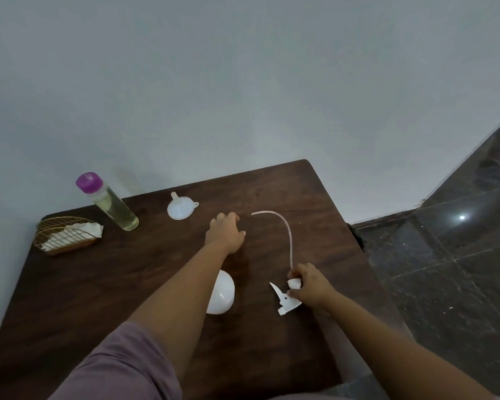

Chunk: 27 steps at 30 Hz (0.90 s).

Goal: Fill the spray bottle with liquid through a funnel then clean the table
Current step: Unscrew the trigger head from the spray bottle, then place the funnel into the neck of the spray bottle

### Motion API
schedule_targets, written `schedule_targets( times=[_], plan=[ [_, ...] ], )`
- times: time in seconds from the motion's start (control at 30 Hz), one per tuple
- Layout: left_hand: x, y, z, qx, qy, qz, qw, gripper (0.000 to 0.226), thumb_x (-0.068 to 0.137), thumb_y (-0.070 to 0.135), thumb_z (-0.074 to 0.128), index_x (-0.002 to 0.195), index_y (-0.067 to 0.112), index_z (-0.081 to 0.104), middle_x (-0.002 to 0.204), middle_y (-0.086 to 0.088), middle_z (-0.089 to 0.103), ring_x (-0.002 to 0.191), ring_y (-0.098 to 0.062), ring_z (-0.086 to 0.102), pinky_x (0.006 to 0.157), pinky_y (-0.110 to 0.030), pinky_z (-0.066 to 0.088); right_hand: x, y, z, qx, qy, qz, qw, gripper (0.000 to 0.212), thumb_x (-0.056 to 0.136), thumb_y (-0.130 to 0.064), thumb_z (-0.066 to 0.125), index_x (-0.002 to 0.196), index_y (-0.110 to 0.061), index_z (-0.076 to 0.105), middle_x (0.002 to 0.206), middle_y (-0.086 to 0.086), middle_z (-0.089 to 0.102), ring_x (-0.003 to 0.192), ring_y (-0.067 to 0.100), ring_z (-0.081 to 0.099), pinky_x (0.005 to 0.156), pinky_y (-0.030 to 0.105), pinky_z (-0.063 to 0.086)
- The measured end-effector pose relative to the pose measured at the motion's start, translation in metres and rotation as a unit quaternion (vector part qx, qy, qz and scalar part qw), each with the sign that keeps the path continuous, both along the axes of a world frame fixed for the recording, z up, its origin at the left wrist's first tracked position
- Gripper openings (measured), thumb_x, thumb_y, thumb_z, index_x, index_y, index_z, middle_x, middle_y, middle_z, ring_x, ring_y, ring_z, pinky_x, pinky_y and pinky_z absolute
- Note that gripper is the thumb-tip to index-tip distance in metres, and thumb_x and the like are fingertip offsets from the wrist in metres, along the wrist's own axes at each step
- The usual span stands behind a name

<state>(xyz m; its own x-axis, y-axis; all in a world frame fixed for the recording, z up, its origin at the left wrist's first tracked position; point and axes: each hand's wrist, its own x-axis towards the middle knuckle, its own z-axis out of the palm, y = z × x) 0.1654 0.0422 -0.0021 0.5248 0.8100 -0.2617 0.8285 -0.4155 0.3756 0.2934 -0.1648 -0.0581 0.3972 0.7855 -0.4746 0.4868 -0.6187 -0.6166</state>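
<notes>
The spray head (286, 298) is off the bottle and gripped by the right hand (309, 287) at about four o'clock on the dark wooden surface (127, 284). The fingers are curled round its collar while its long dip tube (287, 235) arcs away toward twelve o'clock, probably so the trigger can be laid down out of the way of the pour. The white spray bottle (221, 293) stands at about six o'clock, partly hidden behind the left forearm, so its mouth cannot be seen. The left hand (224, 230) is stretched out near the middle with fingers relaxed and empty, seemingly heading toward the white funnel (181, 209), which lies upside down at eleven o'clock, near but not touching the fingers. The two hands are well apart. The capped bottle of pale yellow liquid (110, 202) stands at ten o'clock, and a wire basket (58, 235) holding a white cloth (78, 233) sits at nine o'clock, kept back, I would judge, for wiping later.
</notes>
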Motion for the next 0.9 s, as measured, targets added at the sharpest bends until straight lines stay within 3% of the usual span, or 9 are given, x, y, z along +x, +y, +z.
schedule_targets(
  times=[0.17,0.3,0.4,0.6,0.9],
  plan=[
    [-0.02,0.007,0.013,0.013,-0.034,0.019,0.999,0.038,0.095,0.032,0.059,0.13,0.021,0.049,0.135,-0.006,0.048,0.124,-0.024,0.047,0.099,-0.039,0.047,-0.002,0.009,0.001,0.006,-0.059,0.009,0.998,0.03,0.077,-0.022,0.071,0.095,-0.026,0.047,0.108,-0.001,0.043,0.111,0.025,0.046,0.09,0.029,0.042],
    [-0.046,0.003,0.016,0.02,-0.066,0.074,0.995,0.033,0.097,0.031,0.055,0.127,0.019,0.052,0.132,-0.006,0.051,0.122,-0.023,0.047,0.097,-0.037,0.046,-0.009,0.02,0.011,-0.001,-0.141,0.01,0.99,0.036,0.083,-0.028,0.066,0.112,-0.018,0.047,0.121,0.004,0.04,0.118,0.027,0.038,0.094,0.04,0.044],
    [-0.067,-0.004,0.016,0.026,-0.082,0.121,0.989,0.03,0.099,0.03,0.052,0.126,0.018,0.054,0.129,-0.005,0.053,0.12,-0.021,0.047,0.094,-0.034,0.046,-0.021,0.031,0.02,0.023,-0.18,0.032,0.983,0.039,0.084,-0.032,0.064,0.115,-0.017,0.046,0.121,0.004,0.039,0.116,0.026,0.038,0.09,0.04,0.044],
    [-0.109,-0.012,0.013,0.014,-0.103,0.207,0.973,0.032,0.099,0.03,0.05,0.128,0.018,0.053,0.128,-0.003,0.054,0.122,-0.021,0.045,0.097,-0.035,0.043,-0.048,0.063,0.034,0.108,-0.138,0.079,0.981,0.031,0.084,-0.029,0.066,0.11,-0.023,0.051,0.116,0.0,0.043,0.11,0.022,0.04,0.088,0.033,0.041],
    [-0.158,0.013,0.009,-0.031,-0.124,0.292,0.948,0.039,0.097,0.031,0.055,0.133,0.018,0.05,0.127,-0.001,0.057,0.121,-0.02,0.051,0.1,-0.037,0.047,-0.078,0.14,0.048,0.115,-0.063,0.135,0.982,0.027,0.086,-0.027,0.065,0.111,-0.022,0.056,0.11,-0.002,0.046,0.107,0.019,0.046,0.095,0.031,0.041]
  ],
)
